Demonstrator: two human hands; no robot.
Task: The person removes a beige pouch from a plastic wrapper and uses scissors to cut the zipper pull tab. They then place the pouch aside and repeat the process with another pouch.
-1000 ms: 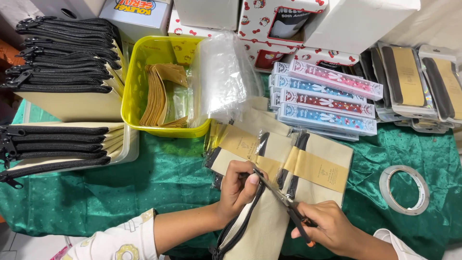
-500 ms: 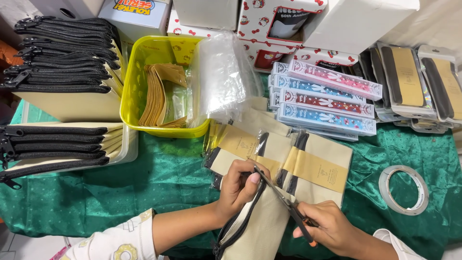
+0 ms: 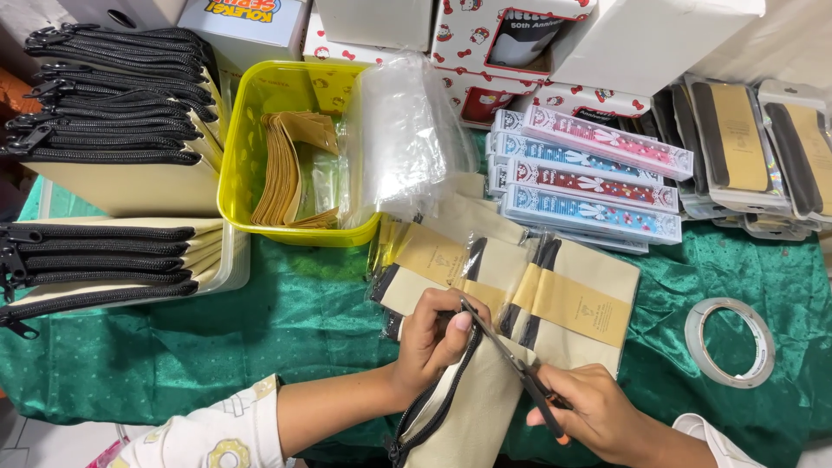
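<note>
Left hand (image 3: 433,334) grips the top corner of a cream canvas zipper pouch (image 3: 468,416), fingers curled shut on the fabric beside the black zipper. Right hand (image 3: 594,412) is closed round the handles of a pair of scissors (image 3: 511,360); the blades angle up toward the left fingertips, at the pouch's top edge. Whether the blades are cutting anything, cannot tell.

Observed, largest first:
- Green cloth (image 3: 286,338) covers the desk.
- Stacks of cream pouches with black zippers (image 3: 113,95) stand at far left, unbanded; a second lot (image 3: 104,260) sits in a clear tray below them.
- White printed boxes (image 3: 485,52) line the back edge.
- Yellow plastic basket (image 3: 247,147) holds a fanned bundle of tan paper bands (image 3: 290,169); a sheaf of clear plastic bags (image 3: 407,130) leans over its right side.
- Flat patterned packets in red, blue and pink (image 3: 589,173) stacked right of centre; bagged dark-and-tan items (image 3: 754,147) at far right.
- Finished pouches (image 3: 537,286), banded in tan paper and sleeved in clear plastic, lie just beyond the hands.
- Tape roll (image 3: 730,342) lies flat at right.

Judgement on progress: a few pouches appear wrapped; far more stand unwrapped at left, so most of the work seems left.
</note>
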